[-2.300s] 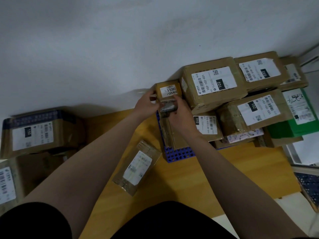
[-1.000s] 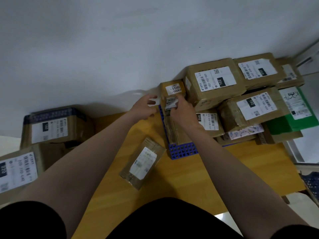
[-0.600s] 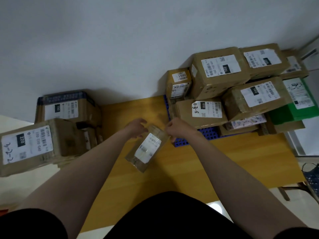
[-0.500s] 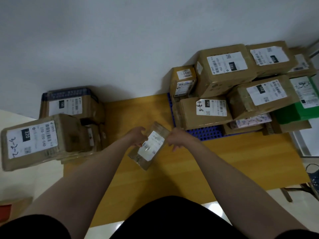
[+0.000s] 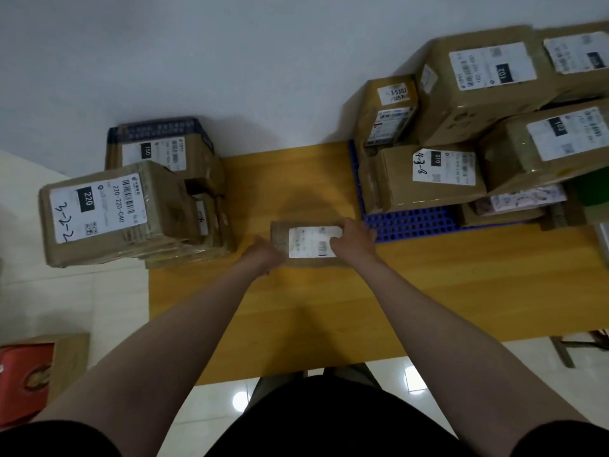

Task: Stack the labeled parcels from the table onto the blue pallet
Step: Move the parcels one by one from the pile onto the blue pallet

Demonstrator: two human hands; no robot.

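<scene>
A small flat parcel (image 5: pixel 306 242) with a white label lies level over the middle of the wooden table (image 5: pixel 461 291). My left hand (image 5: pixel 263 257) grips its left end and my right hand (image 5: pixel 354 240) grips its right end, fingers curled over the label's edge. Just right of it lies the blue pallet (image 5: pixel 412 222), perforated, with several brown labeled boxes stacked on it. A box marked 010 (image 5: pixel 425 176) sits at the pallet's front left and a small box marked 3-5302 (image 5: pixel 390 110) stands behind it.
A stack of labeled boxes stands at the table's left end, the top one marked 220 (image 5: pixel 108 209), another marked 150 (image 5: pixel 158 150) behind. A green box (image 5: pixel 590 196) is at the far right. A red and brown box (image 5: pixel 36 374) sits on the white floor at left.
Both hands left the small box on the pallet and came back to the flat parcel. They took hold of its ends and turned it from slanted to level.
</scene>
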